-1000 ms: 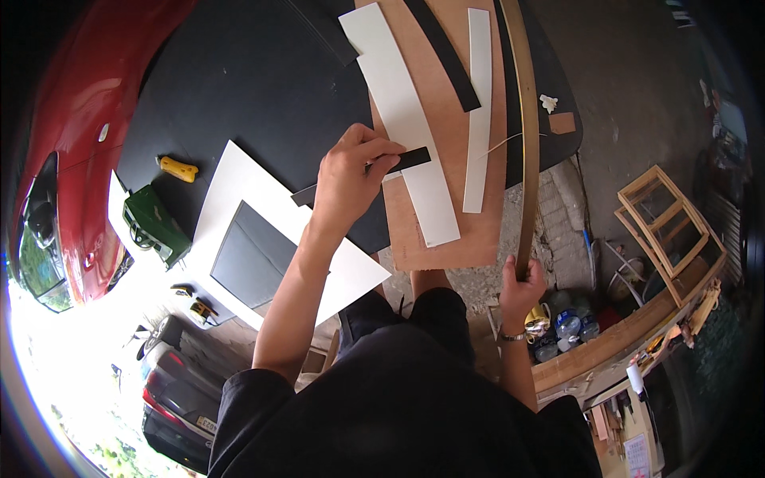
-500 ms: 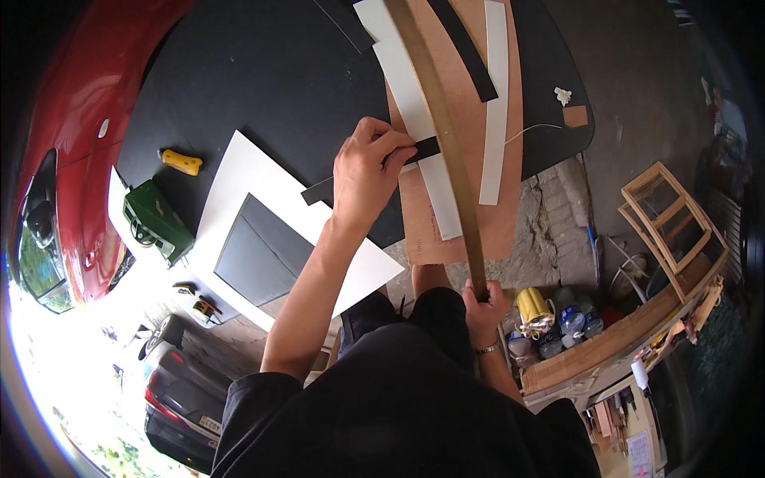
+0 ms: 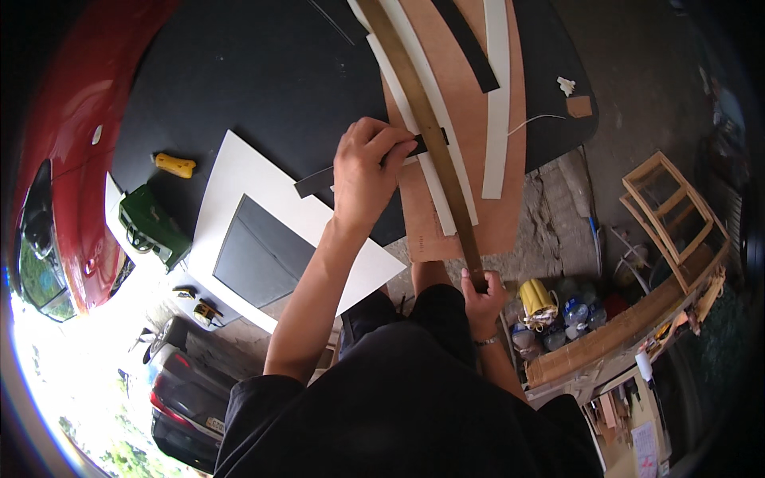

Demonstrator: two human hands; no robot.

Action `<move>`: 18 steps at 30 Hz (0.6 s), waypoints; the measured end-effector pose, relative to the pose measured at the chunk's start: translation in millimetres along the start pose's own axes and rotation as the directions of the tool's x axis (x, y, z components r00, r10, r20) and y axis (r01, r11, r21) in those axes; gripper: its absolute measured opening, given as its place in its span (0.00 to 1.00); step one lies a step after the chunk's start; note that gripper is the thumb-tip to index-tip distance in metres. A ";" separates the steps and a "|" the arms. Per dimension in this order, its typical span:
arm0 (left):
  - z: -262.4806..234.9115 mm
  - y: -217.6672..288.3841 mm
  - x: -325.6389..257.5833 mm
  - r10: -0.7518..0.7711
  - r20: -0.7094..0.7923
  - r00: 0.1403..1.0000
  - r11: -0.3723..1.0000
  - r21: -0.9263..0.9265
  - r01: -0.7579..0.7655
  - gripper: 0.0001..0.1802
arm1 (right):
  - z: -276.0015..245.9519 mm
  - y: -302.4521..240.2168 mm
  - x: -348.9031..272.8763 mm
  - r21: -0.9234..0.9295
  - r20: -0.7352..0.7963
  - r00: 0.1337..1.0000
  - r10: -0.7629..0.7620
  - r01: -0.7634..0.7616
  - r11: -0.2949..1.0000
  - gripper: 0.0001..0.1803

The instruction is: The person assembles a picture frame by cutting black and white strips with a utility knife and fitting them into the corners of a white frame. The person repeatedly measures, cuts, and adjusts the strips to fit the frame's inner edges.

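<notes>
My left hand pinches a narrow dark strip between thumb and fingers. The strip runs crosswise under a long brownish straightedge, and its tip shows just past the far side. My right hand grips the near end of that straightedge, at the edge of the work. Beneath the straightedge lies a long white strip, visible along both sides of it. Both rest on a brown board. Another white strip and a black strip lie farther right on this board.
A white sheet with a dark rectangle lies left of my left forearm. Beyond it are a yellow-handled tool and a green box on the black tabletop. Bottles and a wooden frame stand at right.
The straightedge has shifted left over the white strip, which now shows on both its sides. The dark strip's tip has come out beyond it. My right hand has moved slightly away from me.
</notes>
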State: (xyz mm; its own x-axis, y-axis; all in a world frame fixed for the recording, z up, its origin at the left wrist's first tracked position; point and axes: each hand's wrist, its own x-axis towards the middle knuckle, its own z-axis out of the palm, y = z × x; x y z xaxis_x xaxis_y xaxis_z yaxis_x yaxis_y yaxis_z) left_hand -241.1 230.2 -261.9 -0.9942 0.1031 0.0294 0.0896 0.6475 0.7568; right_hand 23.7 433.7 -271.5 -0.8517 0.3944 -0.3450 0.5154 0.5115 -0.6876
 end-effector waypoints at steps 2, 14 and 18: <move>-5.3 5.2 1.2 0.075 0.000 0.997 0.996 0.044 -0.075 0.08 | -3.6 -4.2 -0.3 -0.031 0.022 0.995 0.100 -0.099 0.995 0.14; -219.4 -235.0 -0.8 -0.421 -0.748 0.512 0.655 0.139 0.742 0.51 | -1.7 4.4 -1.8 0.016 0.037 0.995 0.091 -0.091 0.996 0.14; -278.4 -288.3 -1.3 -0.561 -0.624 0.544 0.656 0.066 0.752 0.26 | -8.7 -28.0 6.8 0.003 0.143 0.984 0.104 -0.106 0.994 0.15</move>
State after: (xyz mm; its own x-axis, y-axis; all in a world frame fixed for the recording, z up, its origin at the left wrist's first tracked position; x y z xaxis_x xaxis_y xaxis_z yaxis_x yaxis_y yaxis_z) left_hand -282.0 -166.9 -298.3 -0.6282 -0.7780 -0.0015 -0.6847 0.5520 0.4758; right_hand 4.3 428.7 -249.1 -0.7980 0.3320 -0.5029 0.6023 0.4644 -0.6492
